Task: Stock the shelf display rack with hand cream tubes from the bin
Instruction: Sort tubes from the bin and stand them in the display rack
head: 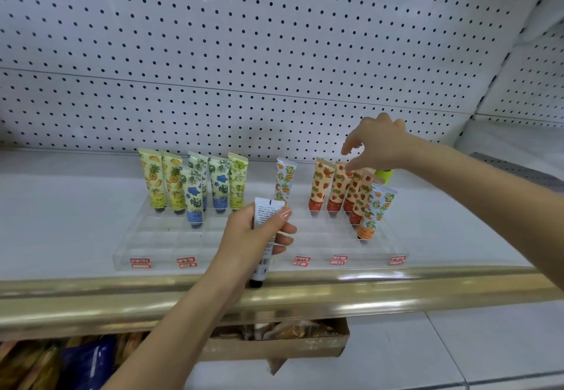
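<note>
Left hand (253,238) grips tube (266,214); right hand (378,145) grip on rack's (158,252) strawberry tubes (335,189) unclear; a nudge could topple them.

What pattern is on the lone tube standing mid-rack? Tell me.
The lone tube shows oranges and green leaves on pale blue; head view.

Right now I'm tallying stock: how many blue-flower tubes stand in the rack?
3 blue-flower tubes, all left in the clear rack: one a row forward, one partly hidden behind it, one beside that in the back row. No more show.
</note>
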Tool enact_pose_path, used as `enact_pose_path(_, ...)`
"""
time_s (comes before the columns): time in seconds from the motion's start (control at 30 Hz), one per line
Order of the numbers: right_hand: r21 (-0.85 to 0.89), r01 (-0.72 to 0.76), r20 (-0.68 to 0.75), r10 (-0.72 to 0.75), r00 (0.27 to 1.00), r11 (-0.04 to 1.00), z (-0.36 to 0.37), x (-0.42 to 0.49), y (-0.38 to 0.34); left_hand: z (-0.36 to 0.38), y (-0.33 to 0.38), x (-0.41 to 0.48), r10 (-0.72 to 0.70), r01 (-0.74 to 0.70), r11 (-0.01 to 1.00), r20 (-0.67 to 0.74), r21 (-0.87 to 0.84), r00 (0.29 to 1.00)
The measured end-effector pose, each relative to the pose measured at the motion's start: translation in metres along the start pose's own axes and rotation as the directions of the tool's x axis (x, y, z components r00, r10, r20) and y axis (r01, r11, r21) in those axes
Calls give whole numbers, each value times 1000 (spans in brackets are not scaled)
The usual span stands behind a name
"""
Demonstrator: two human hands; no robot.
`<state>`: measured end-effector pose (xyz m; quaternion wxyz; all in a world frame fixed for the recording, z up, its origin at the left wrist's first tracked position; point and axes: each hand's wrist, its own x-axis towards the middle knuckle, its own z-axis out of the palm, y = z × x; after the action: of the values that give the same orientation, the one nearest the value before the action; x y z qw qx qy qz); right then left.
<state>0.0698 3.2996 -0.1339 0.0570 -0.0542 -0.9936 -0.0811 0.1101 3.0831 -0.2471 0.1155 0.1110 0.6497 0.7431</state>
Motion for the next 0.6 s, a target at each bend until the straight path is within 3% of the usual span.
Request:
enact_pose_path(0.07, 235, 35, 19, -40, 999, 971, -12, -14, -1, 2, 4, -4, -3, 3, 1000, 28, 19, 1000)
enact_pose_path(0.13, 553, 50, 85, -116, 990, 832, -22, -34, -10, 4, 8, -10, -5, 3, 999, 60, 35, 998)
enact_pose_path(0.2, 696, 55, 135, -206, 969, 716, -26, -52, -23, 7, 13, -16, 7, -11, 999, 88, 45, 996)
enact_pose_path(0.33, 777, 54, 184, -309, 933, 627, -22, -75, -47, 13, 22, -33, 37, -42, 999, 135, 35, 990)
enact_pose_path(0.43, 794, 17, 210, -301, 930, 607, -24, -90, -60, 13, 29, -45, 50, -58, 997, 162, 46, 986)
enact_pose_path(0.6, 831, 60, 158, -338, 928, 553, -32, -109, -69, 14, 37, -63, 37, -43, 999, 187, 26, 982)
